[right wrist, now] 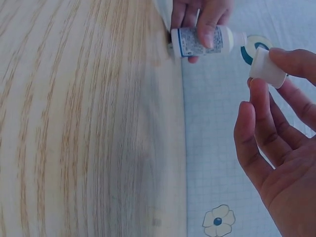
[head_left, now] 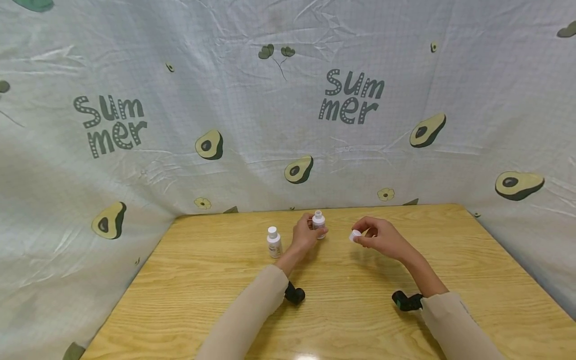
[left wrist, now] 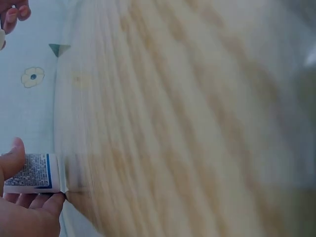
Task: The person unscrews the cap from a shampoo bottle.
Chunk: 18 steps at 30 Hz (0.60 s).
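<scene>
My left hand [head_left: 306,233] grips a small white bottle [head_left: 319,221] by its body, thumb in front and fingers round the back. The bottle stands upright with its neck bare, and its printed label [right wrist: 191,41] shows in the right wrist view. To the right, my right hand [head_left: 380,239] pinches a white screw cap [head_left: 355,235] between thumb and fingers, above the table and apart from the bottle. A second white bottle [head_left: 274,244], cap on, stands upright to the left of my left hand.
The wooden table [head_left: 207,285] ends at a cloth curtain [head_left: 252,125] printed with avocados and "summer" lettering. Black wrist devices, left [head_left: 295,294] and right [head_left: 406,301], sit at the cuffs of both beige sleeves.
</scene>
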Each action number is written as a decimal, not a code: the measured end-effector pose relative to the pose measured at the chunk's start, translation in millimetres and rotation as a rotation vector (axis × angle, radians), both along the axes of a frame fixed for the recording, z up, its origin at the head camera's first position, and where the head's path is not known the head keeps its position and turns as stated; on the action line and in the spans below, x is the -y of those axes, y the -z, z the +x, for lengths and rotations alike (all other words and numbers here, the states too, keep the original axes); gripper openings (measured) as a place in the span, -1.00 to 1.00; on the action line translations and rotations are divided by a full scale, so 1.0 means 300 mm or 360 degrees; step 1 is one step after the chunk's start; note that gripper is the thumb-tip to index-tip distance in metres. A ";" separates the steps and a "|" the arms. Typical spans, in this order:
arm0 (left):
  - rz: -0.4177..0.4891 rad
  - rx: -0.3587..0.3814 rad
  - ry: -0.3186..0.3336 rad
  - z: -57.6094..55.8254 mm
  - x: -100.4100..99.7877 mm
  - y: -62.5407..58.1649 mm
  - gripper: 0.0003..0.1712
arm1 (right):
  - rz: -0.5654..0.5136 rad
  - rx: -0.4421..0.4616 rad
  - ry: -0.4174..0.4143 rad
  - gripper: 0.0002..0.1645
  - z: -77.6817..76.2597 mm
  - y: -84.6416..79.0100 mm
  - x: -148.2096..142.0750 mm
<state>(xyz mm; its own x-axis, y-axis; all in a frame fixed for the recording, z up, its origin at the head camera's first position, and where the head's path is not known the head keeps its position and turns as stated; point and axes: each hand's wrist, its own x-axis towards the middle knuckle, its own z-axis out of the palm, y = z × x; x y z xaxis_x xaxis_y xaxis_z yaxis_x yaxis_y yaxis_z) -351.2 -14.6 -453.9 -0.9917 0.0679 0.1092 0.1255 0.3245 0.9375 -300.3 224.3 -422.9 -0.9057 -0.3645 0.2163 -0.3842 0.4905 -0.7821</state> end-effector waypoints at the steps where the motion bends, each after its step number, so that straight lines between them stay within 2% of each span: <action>1: -0.0006 -0.0002 -0.0004 -0.001 -0.001 -0.002 -0.50 | -0.0001 -0.0004 0.0003 -0.71 0.000 -0.001 0.000; 12: -0.0042 0.0004 0.0008 -0.005 -0.003 -0.009 -0.48 | 0.0010 -0.0045 0.0014 -0.75 0.000 0.001 0.007; 18: -0.0106 0.0005 -0.0007 -0.007 -0.005 -0.010 -0.46 | 0.0020 -0.0039 0.0023 -0.75 0.001 0.001 0.007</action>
<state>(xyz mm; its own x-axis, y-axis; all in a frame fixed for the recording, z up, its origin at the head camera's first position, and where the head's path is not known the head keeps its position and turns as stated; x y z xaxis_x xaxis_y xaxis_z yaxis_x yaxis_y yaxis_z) -353.4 -13.0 -451.0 -0.9923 0.0709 0.1017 0.1213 0.3864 0.9143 -300.0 222.3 -423.1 -0.9054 -0.3541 0.2341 -0.3960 0.5059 -0.7663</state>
